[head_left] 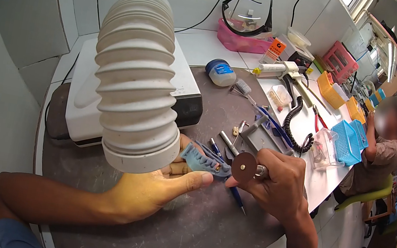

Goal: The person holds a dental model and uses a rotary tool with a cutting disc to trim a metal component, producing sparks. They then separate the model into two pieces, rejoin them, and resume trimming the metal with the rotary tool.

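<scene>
My left hand [153,187] is closed around a blue-grey dental model [200,161] with a row of tooth shapes, its thumb stretched along the near side. Part of that hand is hidden behind the white ribbed hose [135,76]. In my right hand [280,185] is a rotary handpiece [261,171], fingers wrapped round its metal body. At its tip sits a brown cutting disc [244,171], close to the right end of the model and overlapping my fingers in this view. A blue pen [237,200] lies on the grey mat beneath.
Behind the hose stands a white machine [82,99]. A blue-lidded jar [221,72], a brush [243,87], and a grey metal holder [266,135] are beyond my hands. Farther right are a coiled cord [292,121] and blue baskets [345,143]. A person [382,139] sits at the right.
</scene>
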The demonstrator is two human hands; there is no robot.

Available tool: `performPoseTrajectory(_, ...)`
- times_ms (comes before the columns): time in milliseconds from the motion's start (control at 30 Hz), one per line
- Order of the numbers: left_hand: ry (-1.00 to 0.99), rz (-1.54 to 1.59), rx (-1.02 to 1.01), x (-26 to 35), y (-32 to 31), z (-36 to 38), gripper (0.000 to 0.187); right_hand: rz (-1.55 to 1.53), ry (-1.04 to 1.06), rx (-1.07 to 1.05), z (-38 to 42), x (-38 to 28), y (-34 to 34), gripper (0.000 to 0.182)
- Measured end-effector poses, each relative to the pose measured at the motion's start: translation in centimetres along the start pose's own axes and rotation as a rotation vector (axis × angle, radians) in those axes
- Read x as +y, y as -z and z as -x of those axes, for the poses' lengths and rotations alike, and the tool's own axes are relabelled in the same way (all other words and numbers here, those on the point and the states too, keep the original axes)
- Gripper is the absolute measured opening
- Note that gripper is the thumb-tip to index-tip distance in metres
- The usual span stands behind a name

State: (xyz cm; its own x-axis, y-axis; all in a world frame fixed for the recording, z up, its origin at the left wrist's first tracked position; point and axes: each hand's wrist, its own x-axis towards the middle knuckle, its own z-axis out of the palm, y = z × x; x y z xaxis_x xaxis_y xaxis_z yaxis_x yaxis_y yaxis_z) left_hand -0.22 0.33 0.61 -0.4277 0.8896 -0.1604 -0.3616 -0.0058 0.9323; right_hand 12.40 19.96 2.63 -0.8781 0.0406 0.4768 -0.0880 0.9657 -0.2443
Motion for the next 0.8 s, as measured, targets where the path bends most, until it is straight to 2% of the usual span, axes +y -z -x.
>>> performPoseTrajectory(267,-0.02,0.056,0.021,-0.5,0.0,-0.1,0.033,-0.02,-0.01,0.029,0.1,0.5,0.3,0.051)
performPoseTrajectory(367,-0.035,0.091,-0.03,-0.1,0.0,0.0,0.035,-0.033,-0.015,0.045,0.1,0.5,0.3,0.05)
performPoseTrajectory(467,-0.021,-0.01,-0.029,0.2,-0.1,0.0,0.044,-0.024,-0.054,0.107,-0.1,0.5,0.7,0.049)
performPoseTrajectory(533,-0.072,0.05,-0.035,0.0,-0.3,0.0,0.053,-0.051,-0.254,0.12,-0.5,0.4,1.2,0.046)
performPoseTrajectory(567,-0.074,0.049,-0.046,-0.1,-0.4,0.0,0.053,-0.043,-0.259,0.125,-0.7,0.4,1.4,0.046)
performPoseTrajectory(633,-0.14,0.091,-0.023,-0.5,-0.5,-0.1,0.055,0.111,-0.407,0.102,-1.3,0.5,2.0,0.044)
performPoseTrajectory(667,-0.144,0.089,-0.034,-0.6,-0.5,-0.1,0.055,0.147,-0.456,0.018,-1.5,0.7,2.4,0.031)
performPoseTrajectory(700,-0.155,0.093,-0.017,-0.8,-0.5,-0.2,0.055,0.155,-0.461,0.027,-1.5,1.0,2.5,0.031)
performPoseTrajectory(767,-0.168,0.093,-0.013,-1.0,-0.4,-0.1,0.054,0.1,-0.534,0.05,-1.4,1.5,2.5,0.02)
performPoseTrajectory(800,-0.168,0.08,0.003,-1.0,-0.4,-0.2,0.053,0.151,-0.551,-0.014,-1.5,1.5,2.8,0.024)
